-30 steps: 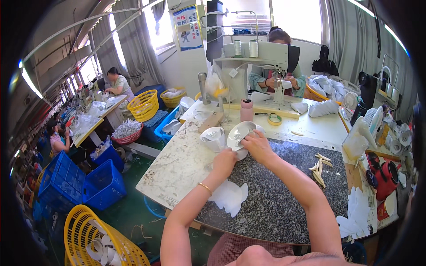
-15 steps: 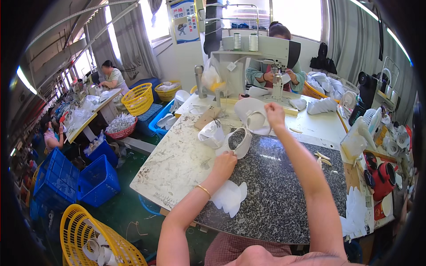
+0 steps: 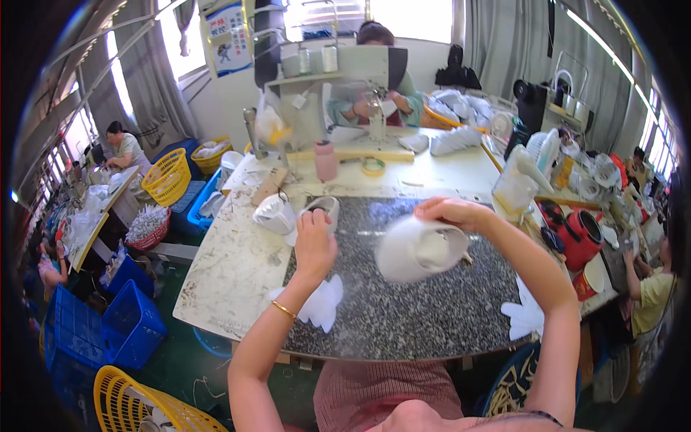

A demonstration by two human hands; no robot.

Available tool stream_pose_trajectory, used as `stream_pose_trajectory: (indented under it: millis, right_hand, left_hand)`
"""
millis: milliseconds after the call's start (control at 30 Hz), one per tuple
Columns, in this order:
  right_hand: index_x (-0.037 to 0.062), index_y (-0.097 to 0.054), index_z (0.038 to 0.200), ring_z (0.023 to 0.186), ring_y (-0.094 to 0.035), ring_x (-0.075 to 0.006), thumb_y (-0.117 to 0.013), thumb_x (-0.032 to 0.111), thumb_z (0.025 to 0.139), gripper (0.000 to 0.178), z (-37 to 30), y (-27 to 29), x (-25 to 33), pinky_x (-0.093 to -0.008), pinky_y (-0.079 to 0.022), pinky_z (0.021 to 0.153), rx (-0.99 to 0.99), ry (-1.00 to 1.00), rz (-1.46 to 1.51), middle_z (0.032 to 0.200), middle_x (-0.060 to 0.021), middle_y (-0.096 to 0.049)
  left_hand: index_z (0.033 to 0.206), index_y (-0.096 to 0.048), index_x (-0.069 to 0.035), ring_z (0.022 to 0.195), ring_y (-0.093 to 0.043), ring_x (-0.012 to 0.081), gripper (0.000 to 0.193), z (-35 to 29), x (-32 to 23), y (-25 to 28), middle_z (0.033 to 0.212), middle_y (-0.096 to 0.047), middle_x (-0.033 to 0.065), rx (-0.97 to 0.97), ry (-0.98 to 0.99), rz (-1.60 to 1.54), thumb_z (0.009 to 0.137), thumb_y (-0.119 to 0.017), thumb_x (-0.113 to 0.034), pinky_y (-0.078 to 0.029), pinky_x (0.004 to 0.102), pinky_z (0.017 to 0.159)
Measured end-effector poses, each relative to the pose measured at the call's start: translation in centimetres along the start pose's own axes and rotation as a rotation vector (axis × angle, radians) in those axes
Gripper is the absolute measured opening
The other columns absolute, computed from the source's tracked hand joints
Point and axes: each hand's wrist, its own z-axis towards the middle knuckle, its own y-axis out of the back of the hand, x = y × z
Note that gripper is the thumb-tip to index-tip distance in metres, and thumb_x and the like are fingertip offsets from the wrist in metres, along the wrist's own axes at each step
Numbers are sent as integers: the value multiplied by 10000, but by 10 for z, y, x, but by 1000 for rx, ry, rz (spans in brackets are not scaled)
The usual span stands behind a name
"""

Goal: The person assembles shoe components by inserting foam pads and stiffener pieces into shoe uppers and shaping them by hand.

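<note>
In my right hand [image 3: 439,212] is a white shoe upper [image 3: 407,252], pinched by its upper edge and lifted over the dark granite slab [image 3: 360,317]; it is blurred by motion. My left hand [image 3: 315,241] closes on the rim of a second white shoe upper [image 3: 330,209] at the slab's far left corner, and my fingers partly hide it. Just left of that hand stands another white upper [image 3: 274,214], untouched. White flat cut pieces [image 3: 322,302] lie beneath my left wrist.
Beyond the slab stand a pink bottle [image 3: 325,162] and a tape roll [image 3: 373,167]. A co-worker [image 3: 374,108] sits behind a sewing machine [image 3: 376,119]. More white pieces [image 3: 524,309] lie by my right forearm. A yellow basket [image 3: 137,403] stands at lower left.
My right hand has brought its shoe upper back toward me, over the slab. My left hand has stayed on its upper near the other one. The whole view has shifted.
</note>
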Motion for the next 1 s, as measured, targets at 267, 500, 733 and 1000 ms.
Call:
stream_pose_trajectory:
  millis: [267, 500, 733, 1000]
  right_hand:
    - [107, -742, 983, 1121, -596, -234, -627, 136, 884, 154, -25, -122, -14, -468, -352, 1144, 390, 163, -1394, 1074, -62, -663]
    - [117, -722, 1000, 1159, -586, -242, -665, 80, 854, 162, -17, -136, -24, -514, -360, 1129, 133, 577, -1183, 1007, -50, -651]
    - [54, -671, 1091, 962, -678, -368, -690, 178, 907, 223, 18, -194, -38, -479, -549, 818, 88, 666, -909, 1047, -129, -652]
    - [56, -647, 1171, 1124, -610, -349, -675, 194, 934, 276, 50, -259, -53, -449, -520, 936, -48, 753, -685, 1092, -141, -648]
  left_hand:
    - [958, -675, -9, 729, -666, 227, 82, -27, -63, 21, 862, -679, 113, 287, -41, -304, 908, -692, -71, -523, 361, 689]
    - [956, -736, 22, 683, -675, 136, 150, -50, 44, 95, 728, -715, 90, 227, 272, -191, 944, -712, -125, -510, 293, 624]
    - [1026, -749, -22, 856, -700, 259, 218, -114, 64, 103, 926, -719, 132, 362, 224, -193, 838, -793, -123, -564, 357, 739]
    - [1199, -723, -83, 974, -678, 285, 500, -125, 90, 124, 1034, -708, 99, 537, -5, -331, 724, -878, -109, -566, 362, 826]
